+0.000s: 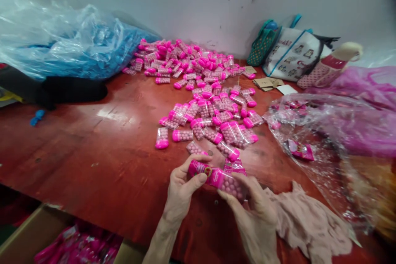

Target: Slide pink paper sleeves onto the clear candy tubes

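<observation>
My left hand [182, 185] pinches a printed magenta wrapper [198, 168] between thumb and fingers. In my right hand [255, 210] is a clear container of pink balls [232, 185], gripped near its right end. The wrapper meets the container's left end; I cannot tell whether it is around that end or only against it. Just behind my hands lies another printed magenta wrapper [235, 166], partly hidden. Beyond it, many similar containers with bright pink caps [229, 132] are strewn across the reddish table [77, 148].
A big pile of capped containers [185, 60] reaches the wall. Blue contents fill a clear plastic bag [77, 49] at left. On the right are clear plastic [309, 132], a magenta packet [300, 150], a crumpled cloth [309, 222] and a patterned bag [292, 53]. Below left, a cardboard box [34, 231] holds magenta packets.
</observation>
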Available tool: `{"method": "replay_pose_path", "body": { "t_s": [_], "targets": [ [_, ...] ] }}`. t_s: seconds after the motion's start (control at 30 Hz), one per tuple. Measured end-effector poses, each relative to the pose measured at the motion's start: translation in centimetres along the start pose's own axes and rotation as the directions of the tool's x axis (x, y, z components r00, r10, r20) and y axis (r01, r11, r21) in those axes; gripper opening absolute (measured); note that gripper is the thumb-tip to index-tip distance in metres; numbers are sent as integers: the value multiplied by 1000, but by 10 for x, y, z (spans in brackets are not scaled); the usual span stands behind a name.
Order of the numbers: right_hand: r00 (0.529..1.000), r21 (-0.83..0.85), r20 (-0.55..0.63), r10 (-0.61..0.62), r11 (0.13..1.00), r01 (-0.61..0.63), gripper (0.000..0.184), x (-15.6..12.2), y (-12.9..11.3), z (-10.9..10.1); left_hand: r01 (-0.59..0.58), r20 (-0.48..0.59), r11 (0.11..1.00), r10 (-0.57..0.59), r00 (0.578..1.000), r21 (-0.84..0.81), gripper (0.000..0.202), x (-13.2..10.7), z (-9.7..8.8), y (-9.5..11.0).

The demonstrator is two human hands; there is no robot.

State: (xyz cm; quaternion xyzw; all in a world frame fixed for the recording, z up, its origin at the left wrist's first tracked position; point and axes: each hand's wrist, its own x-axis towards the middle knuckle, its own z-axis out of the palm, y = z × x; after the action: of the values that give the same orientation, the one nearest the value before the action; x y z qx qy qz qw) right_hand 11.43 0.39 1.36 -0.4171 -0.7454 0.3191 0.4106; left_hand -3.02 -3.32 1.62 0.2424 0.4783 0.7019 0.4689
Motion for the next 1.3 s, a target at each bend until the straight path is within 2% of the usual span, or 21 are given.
{"method": "replay_pose_path", "body": {
  "t_s": [0.13, 0.17, 0.23, 0.3, 0.37, 0.47, 0.57, 0.7, 0.77, 0.87, 0.97, 1.03, 1.13, 1.3],
  "targets": [
    [995, -94, -75, -58, 994, 50, 25, -3, -4, 8, -146, -204, 983, 166, 965, 112, 28, 1, 5, -7],
    [992, -125, -90, -93, 989, 81, 24, -3, -5, 10, -155, -246, 984, 173, 954, 92, 34, 1, 6, -8],
    [977, -180, -132, -169, 973, 145, 25, -3, -9, 13, -114, -303, 993, 105, 947, -13, 46, 2, 8, -9],
    [953, -238, -184, -239, 952, 193, 28, -4, -13, 16, -6, -286, 984, -45, 957, -176, 44, 2, 10, -9],
    [935, -296, -223, -276, 933, 204, 30, -5, -14, 19, 135, -205, 937, -209, 956, -323, 32, 2, 11, -10],
    [931, -322, -238, -278, 927, 194, 30, -7, -13, 23, 269, -66, 879, -319, 945, -395, 20, 1, 12, -14],
    [954, -234, -202, -222, 957, 173, 28, -6, -11, 24, 275, -11, 883, -302, 953, -379, 19, 1, 11, -17],
    [1000, -12, -18, -10, 1000, 9, 26, -5, -10, 21, 234, -48, 892, -273, 961, -387, 18, 3, 8, -16],
    [996, 96, 14, 90, 991, -91, 24, -6, -11, 21, 223, -25, 898, -251, 968, -380, 16, 3, 8, -14],
    [975, 259, -22, 221, 943, -208, 22, -11, -12, 22, 231, 36, 904, -234, 972, -360, 14, 1, 9, -13],
    [948, 389, -28, 316, 877, -281, 21, -15, -14, 26, 251, 75, 903, -240, 968, -348, 18, -2, 11, -12],
    [934, 442, -21, 356, 841, -310, 22, -18, -15, 29, 252, 65, 898, -245, 967, -361, 22, -2, 13, -12],
    [935, 429, -54, 351, 854, -296, 24, -21, -13, 35, 247, 27, 891, -256, 966, -382, 23, -2, 15, -12],
    [952, 226, -172, 253, 951, -212, 25, -25, -10, 43, 295, 40, 878, -302, 952, -377, 16, -2, 16, -15]
  ]
}}
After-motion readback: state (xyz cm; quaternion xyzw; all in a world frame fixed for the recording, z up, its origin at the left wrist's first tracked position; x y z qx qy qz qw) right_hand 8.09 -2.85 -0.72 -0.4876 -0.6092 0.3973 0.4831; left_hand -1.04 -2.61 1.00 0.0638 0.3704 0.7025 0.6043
